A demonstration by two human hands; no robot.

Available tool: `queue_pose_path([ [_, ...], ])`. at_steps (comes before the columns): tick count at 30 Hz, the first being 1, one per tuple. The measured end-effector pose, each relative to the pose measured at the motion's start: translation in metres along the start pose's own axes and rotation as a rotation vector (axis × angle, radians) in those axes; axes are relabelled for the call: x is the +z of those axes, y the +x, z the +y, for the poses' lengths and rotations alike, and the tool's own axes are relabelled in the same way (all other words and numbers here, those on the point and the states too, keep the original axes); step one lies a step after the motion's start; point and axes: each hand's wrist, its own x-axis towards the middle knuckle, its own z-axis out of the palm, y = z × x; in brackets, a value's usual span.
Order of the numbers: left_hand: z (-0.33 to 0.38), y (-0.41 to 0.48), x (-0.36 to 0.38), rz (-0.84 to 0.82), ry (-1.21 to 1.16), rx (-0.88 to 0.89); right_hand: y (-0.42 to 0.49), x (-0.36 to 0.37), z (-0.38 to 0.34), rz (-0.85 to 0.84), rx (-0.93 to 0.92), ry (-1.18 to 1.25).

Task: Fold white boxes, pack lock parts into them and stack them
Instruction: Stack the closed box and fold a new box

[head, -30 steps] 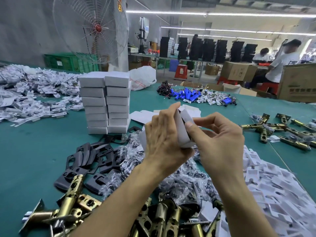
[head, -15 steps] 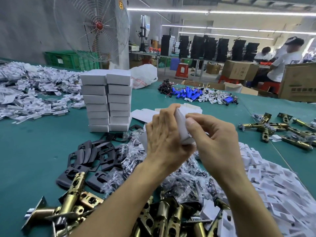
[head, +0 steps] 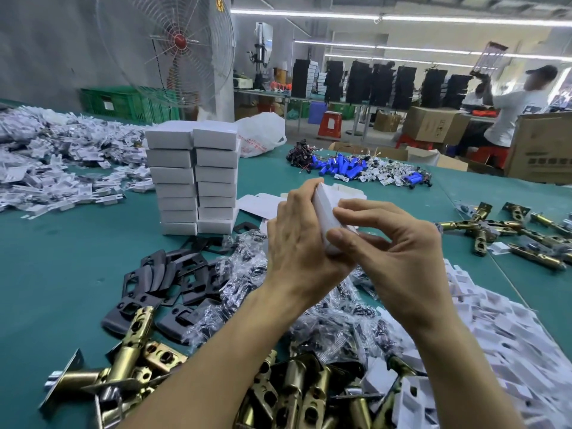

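Big to small: green table (head: pixel 62 274), with a two-column stack of closed white boxes (head: pixel 193 178) behind-left of the hands. On the right is a heap of flat blanks (head: pixel 501 329). At the near edge: brass latches (head: pixel 288 394). Btwn stack and hands: black strike plates (head: pixel 164 274) + bagged screws (head: pixel 241 267).

Step in hand looks like folding. One white box (head: pixel 323 212) is held up mid-frame above the screw bags, part-formed, far-end flaps open. Inside is hidden, so can't tell if anything's packed.

The left hand (head: pixel 297 246) wraps the box's left side, fingers curled round it. The right hand (head: pixel 393 252) pinches the near face, with thumb + forefinger (head: pixel 365 209) pressed on the card.

Next, prob: tuck the flap, then free one hand for latch/plate/screws. That needs the box mouth kept open.
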Motion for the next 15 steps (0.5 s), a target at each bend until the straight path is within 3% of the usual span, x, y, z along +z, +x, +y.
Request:
queue_pose_path([
  [15,0.000,0.001,-0.004,0.045,0.016,-0.006,-0.004,0.018,0.007,-0.028,0.032,-0.248],
])
